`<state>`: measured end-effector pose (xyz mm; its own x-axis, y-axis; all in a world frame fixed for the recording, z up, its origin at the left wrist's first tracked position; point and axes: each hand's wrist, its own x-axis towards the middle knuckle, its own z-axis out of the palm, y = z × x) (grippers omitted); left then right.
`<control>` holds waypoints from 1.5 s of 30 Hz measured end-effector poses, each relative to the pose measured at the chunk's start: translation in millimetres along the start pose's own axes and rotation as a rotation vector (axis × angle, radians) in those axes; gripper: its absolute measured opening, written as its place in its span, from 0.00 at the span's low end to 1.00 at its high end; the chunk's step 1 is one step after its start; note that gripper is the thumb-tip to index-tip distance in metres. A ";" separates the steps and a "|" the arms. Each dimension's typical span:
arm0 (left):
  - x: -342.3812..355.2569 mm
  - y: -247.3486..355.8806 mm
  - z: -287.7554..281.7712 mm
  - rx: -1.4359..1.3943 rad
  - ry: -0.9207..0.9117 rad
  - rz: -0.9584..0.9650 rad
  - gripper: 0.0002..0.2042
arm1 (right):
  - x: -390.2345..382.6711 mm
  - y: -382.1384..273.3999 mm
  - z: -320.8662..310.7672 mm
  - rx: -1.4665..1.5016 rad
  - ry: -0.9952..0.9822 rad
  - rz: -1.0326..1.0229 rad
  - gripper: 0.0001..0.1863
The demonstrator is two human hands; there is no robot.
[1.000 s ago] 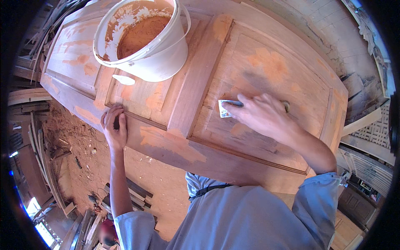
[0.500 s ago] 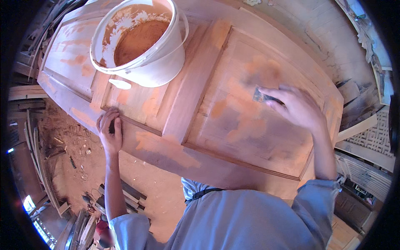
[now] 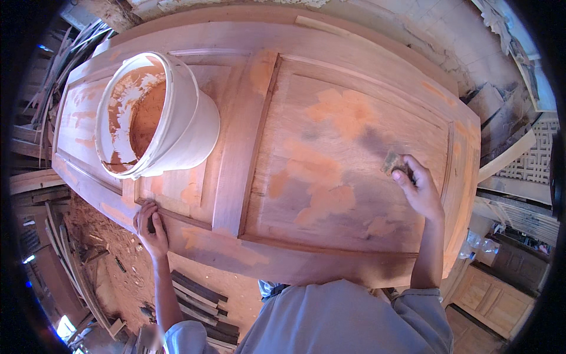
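Observation:
A large wooden panelled door (image 3: 330, 248) lies flat in front of me, with orange filler patches (image 3: 318, 171) on its panels and frame. My right hand (image 3: 420, 187) is closed around a small, flat, greenish-brown squarish piece (image 3: 391, 163), pinched between thumb and fingers over the right panel. Whether this piece is a scraper or folded abrasive, I cannot tell. At the door's near left edge rests my left hand (image 3: 151, 230), empty, its fingers loosely curled on the moulding and the thumb apart. Beyond it stands a white bucket (image 3: 197, 133) with orange-brown paste smeared inside.
Long wood strips (image 3: 197, 301) lie on the reddish floor (image 3: 127, 259) below the door. Timber is stacked along the left side. To the right are a clear plastic bottle (image 3: 483, 243), a smaller panelled door (image 3: 494, 298) and a lattice panel (image 3: 539, 150).
My view has shifted, so the bucket and door appear lower and further left. The right hand has turned, showing more of the flat piece. A white piece beside the bucket is no longer visible.

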<state>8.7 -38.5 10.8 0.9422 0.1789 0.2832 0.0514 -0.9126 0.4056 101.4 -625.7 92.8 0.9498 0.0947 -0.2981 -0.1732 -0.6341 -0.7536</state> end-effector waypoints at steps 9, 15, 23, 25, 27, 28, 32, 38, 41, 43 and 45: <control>-1.6 -4.3 2.8 0.003 -0.008 -0.051 0.09 | 108.4 -36.7 -24.0 -0.486 0.117 -0.438 0.10; 0.3 -5.8 1.1 0.033 -0.026 -0.025 0.08 | 196.2 -135.7 30.6 -1.190 0.138 -0.593 0.12; -1.3 -6.8 -2.1 0.053 -0.053 -0.040 0.08 | 285.3 -160.6 52.9 -1.552 -0.076 -0.829 0.23; -1.5 -5.7 -2.3 0.053 -0.057 -0.056 0.09 | 292.0 -160.7 52.3 -1.547 -0.109 -0.892 0.23; -1.4 -5.6 -1.9 0.055 -0.059 -0.062 0.09 | 295.1 -165.7 56.7 -1.584 -0.125 -0.872 0.23; -1.4 -5.6 -1.6 0.056 -0.061 -0.063 0.09 | 294.1 -169.4 59.1 -1.570 -0.149 -0.827 0.23; -2.8 -6.7 -3.2 0.042 -0.063 -0.071 0.10 | 294.8 -167.6 65.8 -1.448 -0.145 -0.852 0.23; -1.1 -5.4 -4.0 0.046 -0.070 -0.074 0.11 | 302.0 -171.4 65.3 -1.489 -0.226 -0.733 0.25; -0.8 -5.4 -3.6 0.044 -0.068 -0.067 0.11 | 337.1 -144.3 50.2 -1.504 -0.261 -0.757 0.25; -1.4 -7.3 -2.9 0.059 -0.071 -0.060 0.11 | 358.4 -115.5 42.5 -1.500 -0.185 -0.900 0.25; -1.1 -7.2 -2.4 0.052 -0.072 -0.063 0.11 | 360.1 -105.6 43.6 -1.458 -0.003 -1.141 0.19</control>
<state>6.5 -31.2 9.7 0.9579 0.2110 0.1946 0.1264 -0.9187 0.3743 450.4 -491.2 39.6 0.4295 0.9001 -0.0727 0.8088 -0.3476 0.4745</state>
